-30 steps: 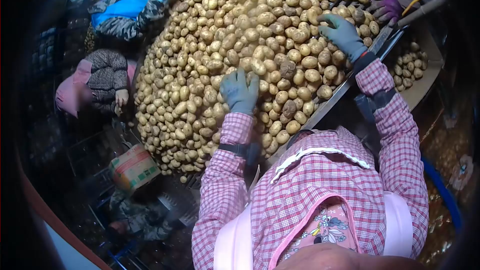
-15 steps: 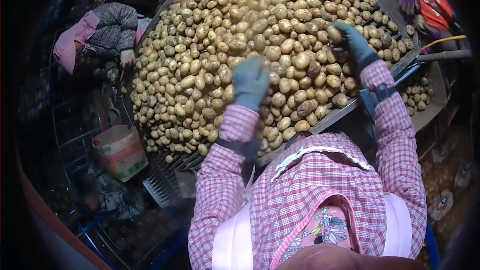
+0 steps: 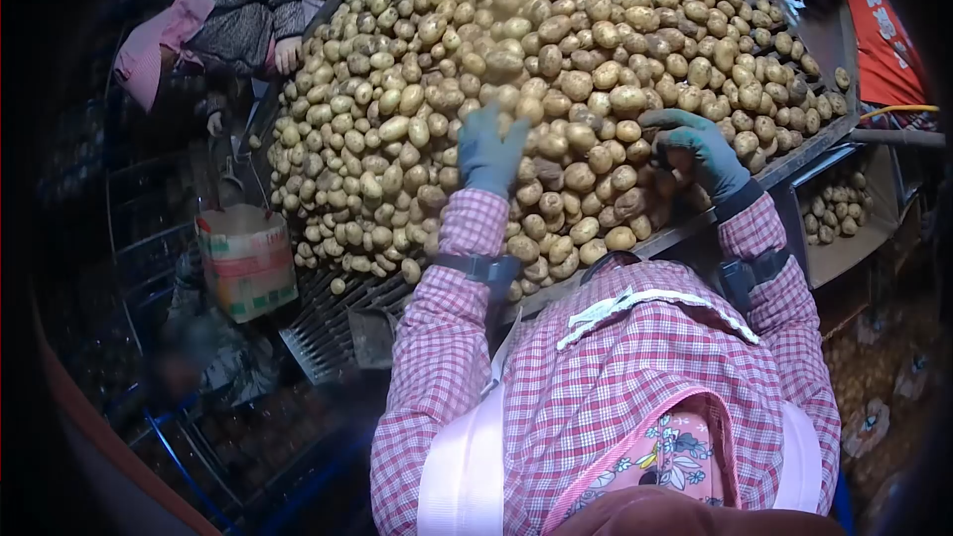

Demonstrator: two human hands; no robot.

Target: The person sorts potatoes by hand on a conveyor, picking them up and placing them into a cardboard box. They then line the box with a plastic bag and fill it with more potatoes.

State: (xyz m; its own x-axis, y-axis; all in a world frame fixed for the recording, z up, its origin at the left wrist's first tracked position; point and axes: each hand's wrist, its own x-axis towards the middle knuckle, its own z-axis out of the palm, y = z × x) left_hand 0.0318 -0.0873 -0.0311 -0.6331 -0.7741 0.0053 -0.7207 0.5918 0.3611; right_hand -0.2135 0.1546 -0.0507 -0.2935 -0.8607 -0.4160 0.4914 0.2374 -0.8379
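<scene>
A big heap of potatoes (image 3: 397, 129) covers the slatted table in front of me. My left hand (image 3: 490, 151), in a grey-green glove, is over the middle of the heap with its fingers apart and nothing held. To its right, my right hand (image 3: 700, 154) wears a similar glove. Its fingers are curled above a darker hollow near the table's front edge; no potato shows inside the curl, and its fingertips are partly in shadow.
A cardboard box (image 3: 248, 263) stands at the left, below a co-worker in a pink head covering (image 3: 149, 60). Another box with potatoes (image 3: 836, 213) sits under the table's right edge. A person in red (image 3: 879, 40) is at the upper right. A metal rim (image 3: 685, 230) borders the heap.
My right hand has moved down towards the front edge, and the potato it held is gone from it. The fingers of my left hand have spread. The view has shifted slightly.
</scene>
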